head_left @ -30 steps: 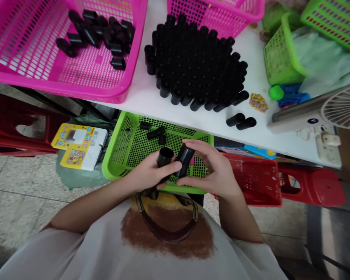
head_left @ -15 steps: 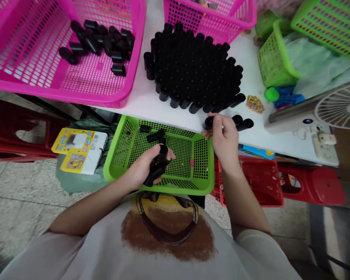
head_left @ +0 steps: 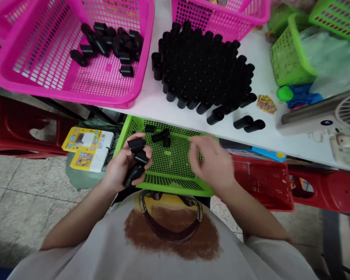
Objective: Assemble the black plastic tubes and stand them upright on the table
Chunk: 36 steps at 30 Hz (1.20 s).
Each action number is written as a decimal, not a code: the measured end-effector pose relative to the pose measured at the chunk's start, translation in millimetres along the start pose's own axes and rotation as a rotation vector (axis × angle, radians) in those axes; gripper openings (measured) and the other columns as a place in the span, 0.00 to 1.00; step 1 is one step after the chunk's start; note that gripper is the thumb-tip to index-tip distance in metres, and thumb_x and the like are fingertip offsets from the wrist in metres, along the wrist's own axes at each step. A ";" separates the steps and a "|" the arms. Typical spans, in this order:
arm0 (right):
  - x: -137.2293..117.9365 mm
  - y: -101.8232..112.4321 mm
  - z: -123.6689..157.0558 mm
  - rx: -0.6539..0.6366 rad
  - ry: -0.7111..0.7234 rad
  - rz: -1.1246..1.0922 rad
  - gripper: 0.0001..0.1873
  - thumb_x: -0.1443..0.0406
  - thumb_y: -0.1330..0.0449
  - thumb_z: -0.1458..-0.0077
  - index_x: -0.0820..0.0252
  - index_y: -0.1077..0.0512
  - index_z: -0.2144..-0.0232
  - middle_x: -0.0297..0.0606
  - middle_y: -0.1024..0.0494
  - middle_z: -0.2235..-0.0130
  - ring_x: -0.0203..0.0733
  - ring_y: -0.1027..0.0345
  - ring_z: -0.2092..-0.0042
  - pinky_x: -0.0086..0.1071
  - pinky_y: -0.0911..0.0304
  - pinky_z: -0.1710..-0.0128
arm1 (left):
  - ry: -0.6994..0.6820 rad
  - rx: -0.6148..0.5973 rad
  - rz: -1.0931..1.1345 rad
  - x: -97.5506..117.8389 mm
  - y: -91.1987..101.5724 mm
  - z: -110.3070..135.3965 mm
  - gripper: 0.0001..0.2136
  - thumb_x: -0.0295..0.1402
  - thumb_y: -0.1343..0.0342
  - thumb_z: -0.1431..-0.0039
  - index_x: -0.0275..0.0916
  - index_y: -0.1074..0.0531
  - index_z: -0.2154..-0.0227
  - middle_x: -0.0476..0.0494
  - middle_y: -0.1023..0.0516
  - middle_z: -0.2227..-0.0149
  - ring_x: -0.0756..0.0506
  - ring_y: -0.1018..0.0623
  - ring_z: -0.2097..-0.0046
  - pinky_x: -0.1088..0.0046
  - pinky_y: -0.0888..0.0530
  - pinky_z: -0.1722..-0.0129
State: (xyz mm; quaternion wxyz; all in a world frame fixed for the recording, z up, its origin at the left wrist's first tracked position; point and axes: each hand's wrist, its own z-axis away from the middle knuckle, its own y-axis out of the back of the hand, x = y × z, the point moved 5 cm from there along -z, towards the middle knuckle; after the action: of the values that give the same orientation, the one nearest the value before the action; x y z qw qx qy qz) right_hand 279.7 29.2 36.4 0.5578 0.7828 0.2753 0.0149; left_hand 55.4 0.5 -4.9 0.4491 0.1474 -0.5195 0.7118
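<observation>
My left hand is closed round a few short black tubes, over the left edge of a green basket on my lap. My right hand hovers over the basket's right side, blurred by motion, and nothing shows in it. A few loose black tubes lie at the far end of the green basket. On the white table stands a dense cluster of upright black tubes, with one more tube lying at its near edge.
A large pink basket at the table's left holds several black tube pieces. Two black tubes lie near the table's front edge. A second pink basket, green baskets and a white fan stand at the right. Red crates sit below.
My right hand set a black tube down by the cluster on the table and came back over the green basket. My left hand shifted left with its tubes.
</observation>
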 end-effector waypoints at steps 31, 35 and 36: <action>-11.6 -9.2 2.1 -0.220 0.047 -0.791 0.19 0.63 0.31 0.36 0.49 0.22 0.44 0.38 0.16 0.49 0.45 0.21 0.47 0.42 0.22 0.44 | 0.103 -0.114 -0.319 -33.0 -20.5 -7.2 0.20 0.54 0.40 0.32 0.49 0.42 0.56 0.58 0.28 0.74 0.52 0.32 0.84 0.82 0.37 0.90; -25.3 -14.6 4.2 -0.391 0.200 -0.585 0.22 0.64 0.39 0.30 0.47 0.27 0.36 0.39 0.18 0.45 0.45 0.21 0.47 0.41 0.22 0.45 | 0.071 -0.109 -0.435 -39.0 -8.5 -7.6 0.23 0.55 0.39 0.34 0.47 0.39 0.50 0.59 0.35 0.77 0.55 0.37 0.87 0.81 0.39 0.89; -26.8 -14.7 2.8 -0.373 0.224 -0.565 0.20 0.63 0.41 0.29 0.48 0.25 0.38 0.39 0.19 0.45 0.44 0.21 0.48 0.40 0.22 0.46 | 0.074 -0.106 -0.421 -38.9 -7.2 -7.4 0.24 0.56 0.39 0.34 0.47 0.40 0.49 0.59 0.34 0.75 0.55 0.37 0.86 0.81 0.38 0.89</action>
State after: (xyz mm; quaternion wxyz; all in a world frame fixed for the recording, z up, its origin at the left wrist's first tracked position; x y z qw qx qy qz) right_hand 251.8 18.1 30.0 0.6394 0.5539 0.5331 -0.0042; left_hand 84.5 -11.5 -29.9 0.6138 0.2025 -0.4971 0.5789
